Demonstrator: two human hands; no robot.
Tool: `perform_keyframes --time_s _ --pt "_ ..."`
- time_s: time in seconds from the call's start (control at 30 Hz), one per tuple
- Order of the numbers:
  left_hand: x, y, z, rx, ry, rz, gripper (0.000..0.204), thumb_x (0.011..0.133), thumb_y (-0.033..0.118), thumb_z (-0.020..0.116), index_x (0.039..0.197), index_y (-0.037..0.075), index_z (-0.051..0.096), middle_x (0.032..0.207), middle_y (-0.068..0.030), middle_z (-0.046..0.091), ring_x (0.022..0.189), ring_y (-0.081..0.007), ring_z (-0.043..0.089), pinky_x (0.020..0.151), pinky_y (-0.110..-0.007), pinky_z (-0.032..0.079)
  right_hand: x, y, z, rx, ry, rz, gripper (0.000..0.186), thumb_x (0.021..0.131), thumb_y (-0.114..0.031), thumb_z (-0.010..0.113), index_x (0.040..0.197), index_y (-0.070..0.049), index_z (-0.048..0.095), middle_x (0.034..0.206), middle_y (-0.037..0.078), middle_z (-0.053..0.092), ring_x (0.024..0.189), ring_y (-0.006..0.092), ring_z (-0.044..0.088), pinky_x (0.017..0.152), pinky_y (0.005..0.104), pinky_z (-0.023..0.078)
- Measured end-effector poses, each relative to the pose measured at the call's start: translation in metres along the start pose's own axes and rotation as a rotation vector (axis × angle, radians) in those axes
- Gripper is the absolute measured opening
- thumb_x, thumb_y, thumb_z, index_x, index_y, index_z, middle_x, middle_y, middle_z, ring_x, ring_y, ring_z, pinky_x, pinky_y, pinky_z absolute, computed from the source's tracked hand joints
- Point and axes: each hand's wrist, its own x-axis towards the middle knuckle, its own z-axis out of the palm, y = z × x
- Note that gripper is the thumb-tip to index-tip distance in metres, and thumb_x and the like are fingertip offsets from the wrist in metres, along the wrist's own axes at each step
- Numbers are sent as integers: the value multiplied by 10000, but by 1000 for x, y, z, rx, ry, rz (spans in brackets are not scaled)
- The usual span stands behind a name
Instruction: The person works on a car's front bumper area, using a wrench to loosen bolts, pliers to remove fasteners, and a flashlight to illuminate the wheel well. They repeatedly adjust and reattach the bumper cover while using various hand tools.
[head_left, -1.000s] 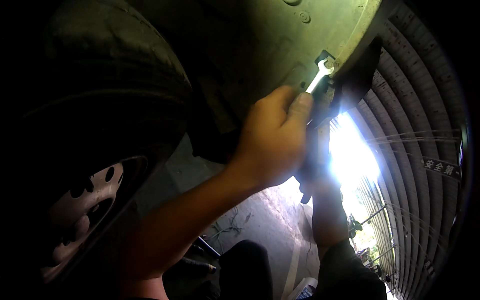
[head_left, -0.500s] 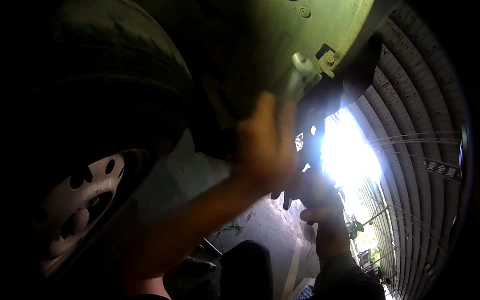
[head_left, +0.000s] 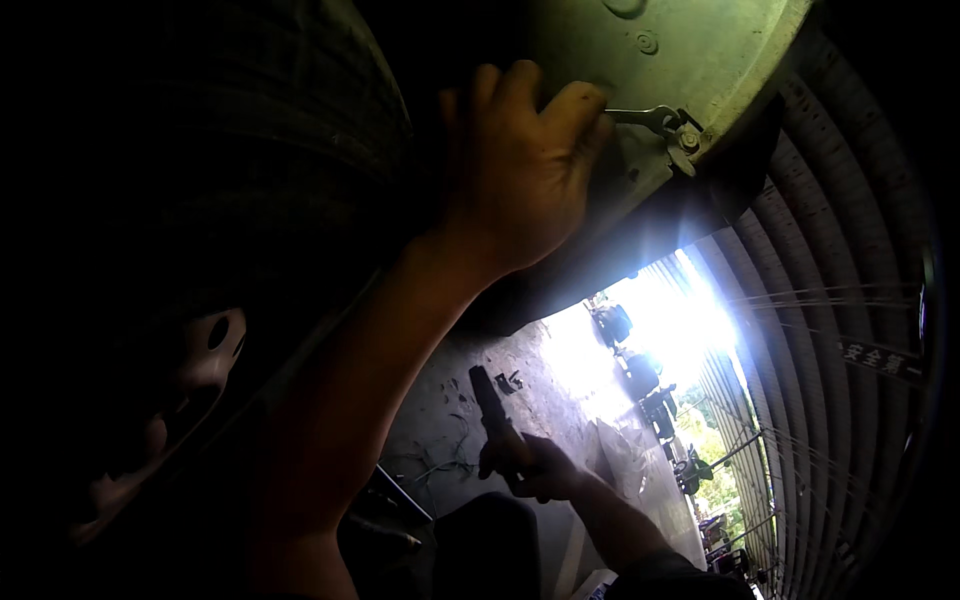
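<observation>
My left hand (head_left: 515, 175) is raised under the wheel arch, closed round an open-end wrench (head_left: 640, 117). The wrench's jaw points right and lies against or just beside a bolt (head_left: 690, 142) in a small bracket at the edge of the pale panel (head_left: 600, 60). Lower down, my right hand (head_left: 540, 468) grips a dark, long, narrow tool (head_left: 487, 398) whose end points up and left. It shows mostly as a silhouette, so its exact kind cannot be told.
A large tyre (head_left: 330, 90) and its pale, holed wheel rim (head_left: 205, 360) fill the dark left side. Below lies a grey concrete floor (head_left: 560, 370) with small dark bits on it. Corrugated roofing (head_left: 850, 270) curves along the right, beside a glaring opening with vehicles near it.
My left hand has moved up, and the wrench now lies level by the bolt instead of tilted. My right hand has dropped down and left, away from the left one, and now shows the dark tool.
</observation>
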Motion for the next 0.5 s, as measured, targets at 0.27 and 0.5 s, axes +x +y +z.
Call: perform_keyframes --time_s 0.27,0.5 --pt "18 -9 7 -247 -194 -79 280 872 300 554 729 63 595 631 -81 542 660 -266 512 762 -431 358 8 102 19 418 59 -11 700 764 -179 759 1342 27 424 1168 137 593 1088 253 579 985 414 432" --pt "29 -6 9 -89 -6 -30 319 857 303 564 701 26 584 716 -138 593 759 -290 542 787 -449 367 9 121 16 537 95 -34 719 744 -121 728 1361 33 393 1176 151 590 1108 271 577 998 423 419"
